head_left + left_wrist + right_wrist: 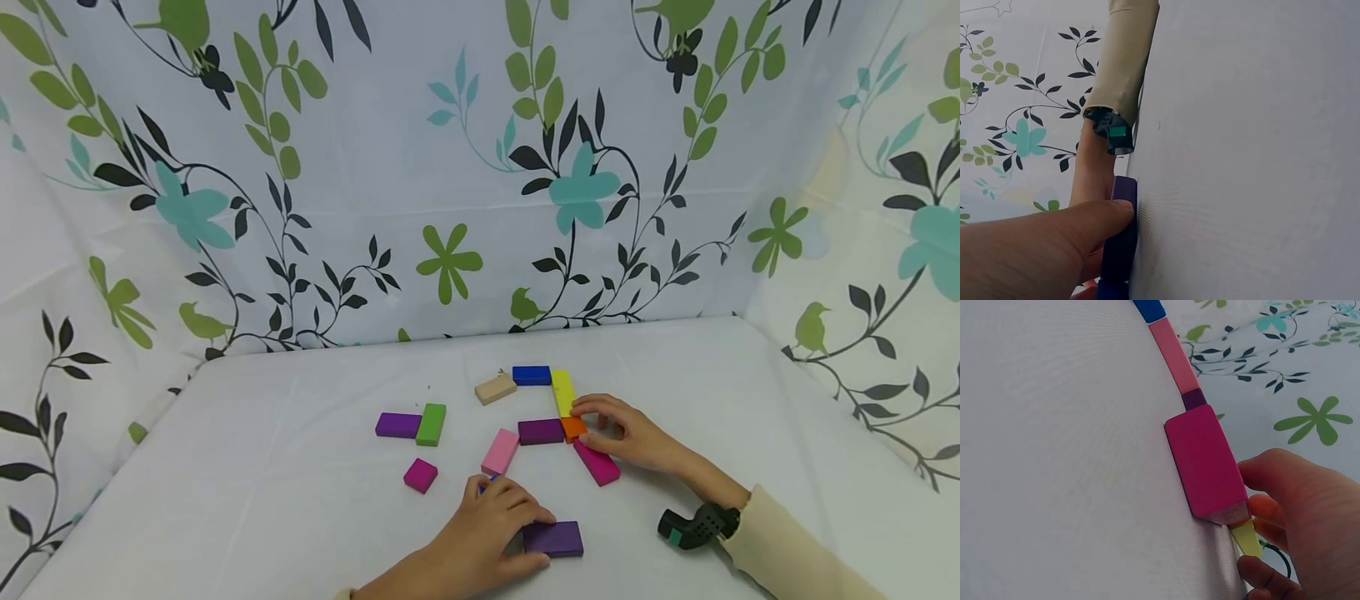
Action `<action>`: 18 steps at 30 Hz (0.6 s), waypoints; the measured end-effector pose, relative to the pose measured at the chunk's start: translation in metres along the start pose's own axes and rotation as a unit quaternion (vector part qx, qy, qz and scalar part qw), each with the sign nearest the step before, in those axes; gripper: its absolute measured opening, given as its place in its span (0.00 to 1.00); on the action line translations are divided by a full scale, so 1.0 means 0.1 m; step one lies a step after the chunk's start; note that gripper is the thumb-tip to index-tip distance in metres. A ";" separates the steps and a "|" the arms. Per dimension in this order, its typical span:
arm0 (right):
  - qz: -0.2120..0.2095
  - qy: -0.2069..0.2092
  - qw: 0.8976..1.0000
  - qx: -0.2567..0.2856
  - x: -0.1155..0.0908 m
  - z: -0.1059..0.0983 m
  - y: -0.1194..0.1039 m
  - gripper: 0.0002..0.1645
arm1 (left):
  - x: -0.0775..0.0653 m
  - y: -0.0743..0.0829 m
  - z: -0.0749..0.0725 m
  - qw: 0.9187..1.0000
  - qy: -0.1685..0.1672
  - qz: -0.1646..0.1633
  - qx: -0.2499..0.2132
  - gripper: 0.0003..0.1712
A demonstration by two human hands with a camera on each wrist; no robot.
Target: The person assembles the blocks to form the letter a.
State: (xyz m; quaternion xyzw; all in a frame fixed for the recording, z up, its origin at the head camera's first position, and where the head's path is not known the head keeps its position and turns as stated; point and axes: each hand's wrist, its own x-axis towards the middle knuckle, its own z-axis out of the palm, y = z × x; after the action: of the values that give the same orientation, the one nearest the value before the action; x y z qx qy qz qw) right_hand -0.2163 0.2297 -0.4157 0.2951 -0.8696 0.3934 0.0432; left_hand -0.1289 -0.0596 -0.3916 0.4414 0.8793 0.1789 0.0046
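My left hand (491,537) holds a purple block (555,540) near the front of the table. In the left wrist view, its thumb (1119,215) presses the side of that block. A blue block (489,482) is mostly hidden behind the left fingers. My right hand (633,437) has its thumb and fingertips at both sides of a small orange block (573,428). Around the orange block stand a yellow block (562,392), a dark purple block (540,432) and a magenta block (597,463). That magenta block (1207,462) looms large in the right wrist view.
A pink block (500,451) lies between the hands. Farther back are a blue block (532,376) and a beige block (495,388). To the left, a purple block (398,425) touches a green block (431,424), with a magenta cube (420,475) in front. Patterned cloth (360,208) hangs behind.
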 end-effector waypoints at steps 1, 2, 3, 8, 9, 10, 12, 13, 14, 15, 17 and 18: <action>-0.002 0.001 1.000 0.001 0.00 0.00 0.00 0.21 | 0.00 0.00 0.00 1.000 0.002 -0.001 0.002 0.18; -0.002 0.001 1.000 0.001 0.00 0.00 0.00 0.21 | 0.00 0.00 0.01 1.000 0.002 -0.003 0.002 0.18; -0.002 0.002 1.000 0.002 0.00 0.00 0.00 0.21 | 0.00 0.00 0.01 1.000 0.005 -0.003 0.003 0.18; 0.007 0.000 1.000 0.002 0.00 0.01 -0.01 0.22 | 0.00 0.01 0.02 1.000 0.016 -0.005 0.009 0.18; 0.007 0.000 1.000 0.002 0.00 0.01 -0.01 0.22 | 0.01 0.01 0.02 1.000 0.016 -0.006 0.010 0.18; 0.007 -0.001 1.000 0.002 0.00 0.01 -0.01 0.22 | 0.01 0.01 0.02 1.000 0.015 -0.008 0.009 0.18; 0.007 -0.001 1.000 0.001 0.00 0.01 0.00 0.22 | 0.01 0.01 0.02 1.000 0.011 -0.012 0.006 0.18; 0.006 -0.001 1.000 0.000 0.00 0.01 0.01 0.22 | 0.02 0.01 0.02 1.000 0.009 -0.013 0.005 0.18; 0.006 -0.002 1.000 -0.001 0.00 0.01 0.01 0.22 | 0.02 0.01 0.02 1.000 0.009 -0.013 0.005 0.18; 0.006 -0.002 1.000 -0.001 0.00 0.01 0.02 0.22 | 0.02 0.00 0.02 1.000 0.010 -0.012 0.004 0.18; 0.007 -0.004 1.000 -0.001 0.00 0.01 0.02 0.22 | 0.02 0.00 0.02 1.000 0.014 -0.010 0.005 0.18; 0.007 -0.004 1.000 -0.001 0.00 0.01 0.02 0.22 | 0.02 0.00 0.03 1.000 0.017 -0.009 0.005 0.18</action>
State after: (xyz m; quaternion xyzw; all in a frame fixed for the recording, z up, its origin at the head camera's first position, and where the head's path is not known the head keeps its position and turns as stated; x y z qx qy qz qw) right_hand -0.2178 0.2302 -0.4178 0.2901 -0.8724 0.3917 0.0371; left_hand -0.1293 -0.0574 -0.3937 0.4303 0.8842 0.1814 -0.0109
